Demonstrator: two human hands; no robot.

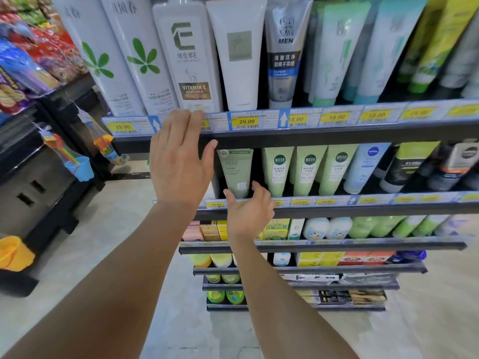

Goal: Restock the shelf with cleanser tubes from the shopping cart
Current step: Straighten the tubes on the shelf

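A pale green cleanser tube (236, 172) stands cap-down at the left end of the second shelf (337, 207). My right hand (248, 213) is just below and in front of it, fingers loosely spread around the tube's base without gripping it. My left hand (178, 161) is raised flat, fingers straight, in front of the upper shelf's price rail (259, 121) and left of the green tube. More green tubes (308, 169) stand in a row to the right. The shopping cart is out of view.
The upper shelf holds tall white tubes (191, 55) and a grey men's tube (283, 47). Lower shelves carry boxes and bottles (280, 229). On the left, a dark rack holds hanging toys (77, 167) and an orange bucket (13, 252). Tiled floor lies below.
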